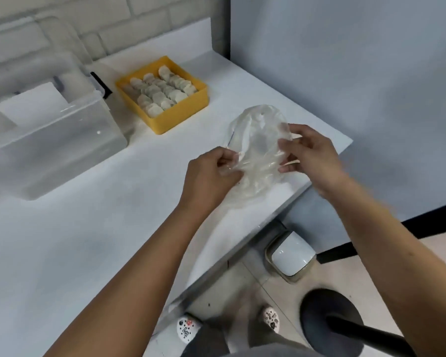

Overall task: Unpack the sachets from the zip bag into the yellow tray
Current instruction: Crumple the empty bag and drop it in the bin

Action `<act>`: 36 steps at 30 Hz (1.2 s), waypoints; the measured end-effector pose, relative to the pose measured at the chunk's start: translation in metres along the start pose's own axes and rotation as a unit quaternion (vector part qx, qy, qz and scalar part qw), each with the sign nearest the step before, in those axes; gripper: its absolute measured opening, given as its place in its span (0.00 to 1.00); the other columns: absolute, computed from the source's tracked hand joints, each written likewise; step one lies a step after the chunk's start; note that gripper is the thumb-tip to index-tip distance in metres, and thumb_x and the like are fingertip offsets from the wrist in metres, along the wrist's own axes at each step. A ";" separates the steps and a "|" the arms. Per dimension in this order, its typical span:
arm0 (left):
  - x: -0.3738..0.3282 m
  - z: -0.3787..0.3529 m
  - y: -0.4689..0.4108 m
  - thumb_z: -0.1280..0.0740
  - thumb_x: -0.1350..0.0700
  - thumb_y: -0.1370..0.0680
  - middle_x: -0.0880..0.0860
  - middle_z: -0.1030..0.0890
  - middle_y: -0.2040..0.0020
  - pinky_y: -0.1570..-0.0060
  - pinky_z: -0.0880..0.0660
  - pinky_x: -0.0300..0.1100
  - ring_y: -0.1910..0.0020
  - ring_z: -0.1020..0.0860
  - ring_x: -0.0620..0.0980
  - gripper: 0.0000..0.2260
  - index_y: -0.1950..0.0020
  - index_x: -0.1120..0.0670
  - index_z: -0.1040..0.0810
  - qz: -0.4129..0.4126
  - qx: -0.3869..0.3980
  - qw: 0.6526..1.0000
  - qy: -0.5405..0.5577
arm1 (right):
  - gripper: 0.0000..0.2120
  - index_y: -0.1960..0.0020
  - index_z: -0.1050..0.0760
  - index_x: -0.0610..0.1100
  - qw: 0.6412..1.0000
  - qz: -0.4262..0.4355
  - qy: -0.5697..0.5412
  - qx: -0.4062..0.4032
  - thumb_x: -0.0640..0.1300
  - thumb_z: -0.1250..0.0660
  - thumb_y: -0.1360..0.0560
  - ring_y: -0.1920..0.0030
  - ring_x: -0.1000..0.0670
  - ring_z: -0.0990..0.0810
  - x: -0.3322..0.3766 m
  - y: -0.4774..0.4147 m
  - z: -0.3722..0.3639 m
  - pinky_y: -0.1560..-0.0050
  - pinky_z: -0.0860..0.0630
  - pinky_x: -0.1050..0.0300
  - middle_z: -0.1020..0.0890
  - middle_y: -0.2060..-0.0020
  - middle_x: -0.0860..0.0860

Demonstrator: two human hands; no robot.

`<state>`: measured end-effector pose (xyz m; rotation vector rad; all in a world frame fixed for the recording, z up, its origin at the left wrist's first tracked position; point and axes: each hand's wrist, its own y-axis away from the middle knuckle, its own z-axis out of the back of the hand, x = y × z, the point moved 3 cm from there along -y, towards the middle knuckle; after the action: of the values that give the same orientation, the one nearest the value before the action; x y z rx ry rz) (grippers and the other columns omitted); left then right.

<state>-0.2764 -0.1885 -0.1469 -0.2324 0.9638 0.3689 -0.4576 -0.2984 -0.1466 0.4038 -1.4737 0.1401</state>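
Observation:
A clear plastic zip bag (258,143) is held up just above the white table (88,240) near its right edge. My left hand (211,173) pinches the bag's near left edge. My right hand (309,153) pinches its right edge. The bag looks crumpled, and I see no sachets inside it. Further back and to the left stands the yellow tray (180,117), filled with several pale round sachets (162,90) laid in rows.
A large clear plastic storage box (52,140) with its lid raised stands at the left. A grey partition wall runs along the right. Below the table edge are a white bin (292,255), a black stool base (330,318) and my feet.

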 end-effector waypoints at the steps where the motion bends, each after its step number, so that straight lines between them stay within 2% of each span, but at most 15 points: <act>1: -0.013 -0.021 0.002 0.25 0.59 0.29 0.39 0.20 0.55 0.54 0.32 0.19 0.57 0.23 0.30 0.12 0.46 0.52 0.17 -0.013 0.021 1.000 0.011 | 0.14 0.39 0.23 0.46 1.000 0.007 -0.007 -0.027 0.39 0.30 0.24 0.66 0.50 0.19 -0.001 0.006 0.023 0.61 0.18 0.52 0.21 0.62 0.47; 5: -0.051 -0.093 0.008 0.27 0.61 0.27 0.41 0.19 0.52 0.47 0.27 0.27 0.51 0.20 0.38 0.12 0.44 0.53 0.18 -0.039 0.089 0.994 0.055 | 0.13 0.39 0.22 0.43 0.992 0.012 -0.016 -0.123 0.37 0.33 0.24 0.64 0.50 0.19 -0.014 0.024 0.100 0.65 0.20 0.58 0.21 0.58 0.45; 11: -0.057 -0.191 0.026 0.26 0.60 0.28 0.42 0.18 0.53 0.51 0.27 0.26 0.54 0.21 0.37 0.11 0.46 0.54 0.18 -0.042 0.166 0.982 0.074 | 0.11 0.44 0.23 0.44 0.979 -0.016 -0.017 -0.204 0.34 0.36 0.23 0.65 0.53 0.20 -0.069 0.044 0.170 0.64 0.20 0.58 0.22 0.61 0.48; 15: -0.023 -0.240 0.033 0.26 0.62 0.29 0.45 0.17 0.56 0.56 0.27 0.29 0.56 0.21 0.40 0.08 0.50 0.55 0.19 -0.043 0.202 0.976 0.066 | 0.08 0.45 0.21 0.45 0.970 -0.052 0.011 -0.238 0.39 0.35 0.23 0.62 0.50 0.21 -0.133 0.051 0.189 0.61 0.19 0.54 0.23 0.60 0.45; 18: 0.026 -0.280 0.039 0.26 0.61 0.30 0.48 0.18 0.55 0.59 0.30 0.28 0.57 0.23 0.43 0.09 0.53 0.53 0.21 0.035 0.273 0.961 0.021 | 0.03 0.52 0.20 0.49 0.965 -0.079 0.000 -0.250 0.45 0.32 0.24 0.62 0.47 0.21 -0.195 0.058 0.194 0.59 0.19 0.48 0.20 0.62 0.45; 21: 0.092 -0.329 0.044 0.24 0.61 0.31 0.50 0.19 0.55 0.55 0.27 0.38 0.56 0.23 0.47 0.11 0.53 0.52 0.20 0.165 0.347 0.923 0.020 | 0.04 0.55 0.21 0.45 0.959 -0.121 -0.009 -0.258 0.41 0.33 0.22 0.64 0.48 0.21 -0.265 0.064 0.195 0.61 0.20 0.49 0.21 0.65 0.47; 23: 0.134 -0.357 0.046 0.22 0.58 0.33 0.48 0.20 0.55 0.51 0.25 0.42 0.55 0.23 0.48 0.12 0.56 0.48 0.21 0.216 0.369 0.904 -0.011 | 0.03 0.54 0.22 0.41 0.951 -0.163 -0.022 -0.260 0.38 0.34 0.22 0.62 0.45 0.20 -0.310 0.066 0.196 0.60 0.21 0.49 0.20 0.65 0.45; 26: 0.192 -0.404 0.043 0.22 0.53 0.38 0.50 0.21 0.53 0.50 0.22 0.46 0.55 0.22 0.50 0.13 0.58 0.46 0.23 0.246 0.376 0.892 -0.055 | 0.02 0.52 0.23 0.39 0.941 -0.205 -0.034 -0.268 0.37 0.34 0.22 0.59 0.41 0.19 -0.377 0.062 0.199 0.57 0.21 0.48 0.19 0.58 0.37; 28: 0.226 -0.431 0.042 0.21 0.53 0.35 0.48 0.22 0.56 0.53 0.21 0.46 0.56 0.22 0.50 0.12 0.59 0.47 0.23 0.256 0.361 0.893 -0.083 | 0.03 0.51 0.23 0.37 0.936 -0.222 -0.035 -0.270 0.36 0.33 0.23 0.59 0.44 0.19 -0.415 0.058 0.201 0.58 0.20 0.54 0.19 0.55 0.36; 30: 0.259 -0.453 0.041 0.21 0.52 0.35 0.47 0.21 0.56 0.55 0.18 0.50 0.56 0.20 0.52 0.12 0.61 0.47 0.24 0.281 0.331 0.895 -0.103 | 0.02 0.51 0.22 0.38 0.936 -0.237 -0.036 -0.260 0.35 0.32 0.23 0.59 0.47 0.20 -0.452 0.050 0.197 0.60 0.22 0.60 0.18 0.54 0.37; 34: 0.319 -0.497 0.040 0.21 0.53 0.35 0.50 0.17 0.55 0.58 0.17 0.51 0.58 0.17 0.55 0.11 0.64 0.47 0.23 0.307 0.296 0.898 -0.113 | 0.07 0.57 0.20 0.47 0.928 -0.273 -0.007 -0.254 0.36 0.29 0.26 0.59 0.48 0.20 -0.520 0.036 0.191 0.56 0.24 0.55 0.17 0.57 0.46; 36: 0.343 -0.518 0.040 0.21 0.57 0.34 0.51 0.16 0.57 0.55 0.17 0.53 0.57 0.16 0.55 0.10 0.64 0.48 0.21 0.323 0.283 0.900 -0.078 | 0.07 0.56 0.19 0.47 0.928 -0.278 0.007 -0.247 0.36 0.29 0.27 0.58 0.49 0.20 -0.545 0.027 0.185 0.54 0.24 0.59 0.17 0.58 0.49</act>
<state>-0.5065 -0.2656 -0.7201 0.6605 0.9305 0.6811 -0.6965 -0.2544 -0.6692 0.3878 -1.2711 -0.6701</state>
